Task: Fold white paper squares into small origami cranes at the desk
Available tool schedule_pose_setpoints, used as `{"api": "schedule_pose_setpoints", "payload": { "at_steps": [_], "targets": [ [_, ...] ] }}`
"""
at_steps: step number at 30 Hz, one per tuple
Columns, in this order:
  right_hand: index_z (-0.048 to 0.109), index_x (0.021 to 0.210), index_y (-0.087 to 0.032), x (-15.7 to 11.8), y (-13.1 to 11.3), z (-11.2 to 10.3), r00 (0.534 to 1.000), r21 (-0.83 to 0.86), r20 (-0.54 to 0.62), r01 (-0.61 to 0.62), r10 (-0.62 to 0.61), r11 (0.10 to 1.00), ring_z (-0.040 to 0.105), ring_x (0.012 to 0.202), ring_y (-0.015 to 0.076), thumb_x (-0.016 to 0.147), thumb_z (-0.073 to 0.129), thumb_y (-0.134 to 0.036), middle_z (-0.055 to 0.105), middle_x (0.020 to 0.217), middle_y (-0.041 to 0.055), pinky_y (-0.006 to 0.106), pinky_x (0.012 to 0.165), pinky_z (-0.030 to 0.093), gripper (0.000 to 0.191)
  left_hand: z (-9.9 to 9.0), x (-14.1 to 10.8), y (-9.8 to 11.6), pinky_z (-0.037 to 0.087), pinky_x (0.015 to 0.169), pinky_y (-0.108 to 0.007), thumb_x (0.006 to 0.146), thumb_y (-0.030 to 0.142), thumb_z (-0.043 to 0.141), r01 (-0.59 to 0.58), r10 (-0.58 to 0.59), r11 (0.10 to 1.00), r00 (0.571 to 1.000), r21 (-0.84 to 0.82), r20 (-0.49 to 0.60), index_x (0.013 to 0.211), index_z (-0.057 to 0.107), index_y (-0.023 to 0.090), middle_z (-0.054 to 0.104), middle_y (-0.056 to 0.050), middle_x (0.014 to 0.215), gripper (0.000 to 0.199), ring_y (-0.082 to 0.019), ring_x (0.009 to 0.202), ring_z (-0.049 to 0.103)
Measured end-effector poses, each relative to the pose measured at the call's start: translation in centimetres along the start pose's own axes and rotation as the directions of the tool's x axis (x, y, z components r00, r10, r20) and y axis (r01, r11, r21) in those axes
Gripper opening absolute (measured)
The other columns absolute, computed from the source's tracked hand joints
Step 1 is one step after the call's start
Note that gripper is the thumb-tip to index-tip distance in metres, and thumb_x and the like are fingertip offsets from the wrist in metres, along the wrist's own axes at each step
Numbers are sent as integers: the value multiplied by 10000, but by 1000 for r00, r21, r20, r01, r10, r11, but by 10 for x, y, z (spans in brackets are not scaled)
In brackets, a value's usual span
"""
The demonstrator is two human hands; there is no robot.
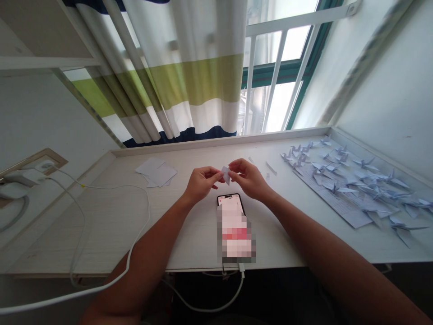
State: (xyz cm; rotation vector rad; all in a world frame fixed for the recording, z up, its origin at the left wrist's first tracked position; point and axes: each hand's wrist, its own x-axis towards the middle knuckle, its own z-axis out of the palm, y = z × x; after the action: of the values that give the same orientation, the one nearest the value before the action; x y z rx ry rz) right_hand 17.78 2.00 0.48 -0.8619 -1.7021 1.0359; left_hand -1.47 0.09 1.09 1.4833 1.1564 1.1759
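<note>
Between my two hands is a small folded piece of white paper [226,175], held up just above the desk. My left hand [204,182] pinches its left side with thumb and fingertips. On the other side, my right hand [246,177] grips the paper's right edge between thumb and fingers. Part of the paper is hidden by the fingertips. Right below the hands a phone [232,203] lies face up on the desk, its screen lit and mostly blurred out.
Many folded paper cranes [334,187] cover the right side, some on a printed sheet [352,216]. Loose paper squares [156,172] lie at left, paper scraps [271,168] beyond my right hand. A white cable [149,203] crosses my left forearm; another charging cable [241,273] hangs from the phone.
</note>
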Motion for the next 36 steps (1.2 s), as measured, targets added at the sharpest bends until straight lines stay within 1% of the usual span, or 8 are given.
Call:
{"api": "schedule_pose_setpoints", "payload": {
  "at_steps": [2, 5, 9, 12, 17, 23, 28, 36],
  "targets": [
    [607, 1076, -200, 0, -1, -1, 999, 86, 37, -41, 38, 995, 704, 799, 196, 866, 706, -402, 735, 952, 75, 375, 739, 591, 308, -1, 1, 0, 573, 560, -301, 760, 471, 789, 3, -3, 1000, 1000, -20, -6, 848, 738, 138, 771, -103, 782, 349, -232, 738, 739],
    [616, 1070, -188, 0, -3, -1, 995, 150, 87, -62, 49, 987, 710, 788, 197, 868, 705, -399, 747, 906, 72, 378, 744, 585, 306, -2, 1, 2, 584, 569, -308, 760, 457, 793, 0, 1, 999, 1000, -44, 1, 873, 731, 130, 768, -105, 786, 352, -246, 774, 746],
    [632, 1019, -191, 0, -4, -1, 997, 171, 67, -33, 22, 985, 699, 729, 179, 864, 711, -382, 737, 809, 38, 370, 742, 582, 258, -1, 0, 4, 587, 572, -306, 763, 459, 792, 19, -18, 997, 1000, -78, 13, 911, 716, 134, 765, -102, 807, 365, -247, 792, 746],
    [631, 1034, -206, 1, -3, -2, 999, 170, 39, -7, 1, 985, 693, 716, 172, 869, 708, -383, 733, 796, 22, 360, 732, 583, 254, 0, -1, 4, 586, 572, -308, 757, 472, 796, 59, -54, 993, 997, -100, 50, 917, 710, 139, 764, -106, 828, 380, -249, 793, 746],
    [680, 1029, -202, 0, -1, -1, 1000, 80, 5, 22, -22, 997, 701, 769, 178, 891, 677, -348, 745, 872, 47, 359, 754, 594, 200, 5, -2, 2, 581, 577, -304, 765, 508, 781, 85, -78, 992, 994, -91, 81, 893, 715, 134, 764, -118, 843, 401, -263, 822, 750],
    [692, 914, -193, -1, 0, 3, 998, -48, -61, 25, -28, 999, 704, 753, 181, 871, 678, -287, 746, 874, 50, 350, 730, 592, 104, 10, -3, 2, 577, 557, -286, 709, 482, 835, 82, -75, 991, 995, -107, 68, 857, 701, 128, 755, -97, 831, 407, -225, 777, 731],
    [673, 866, -192, 0, -1, 1, 998, -151, -61, 12, -21, 988, 683, 753, 180, 875, 647, -262, 737, 874, 48, 344, 711, 572, 75, 13, -3, 1, 598, 661, -319, 702, 404, 856, 69, -56, 985, 995, -157, 85, 828, 716, 116, 760, -97, 795, 344, -209, 755, 730],
    [635, 845, -189, 0, -2, 5, 998, -148, -52, -42, 35, 988, 640, 689, 161, 875, 607, -232, 704, 812, 35, 322, 664, 546, 59, 10, -2, 0, 588, 726, -331, 679, 342, 875, 87, -69, 979, 992, -183, 105, 810, 729, 103, 751, -80, 757, 310, -175, 689, 709]
  ]
}}
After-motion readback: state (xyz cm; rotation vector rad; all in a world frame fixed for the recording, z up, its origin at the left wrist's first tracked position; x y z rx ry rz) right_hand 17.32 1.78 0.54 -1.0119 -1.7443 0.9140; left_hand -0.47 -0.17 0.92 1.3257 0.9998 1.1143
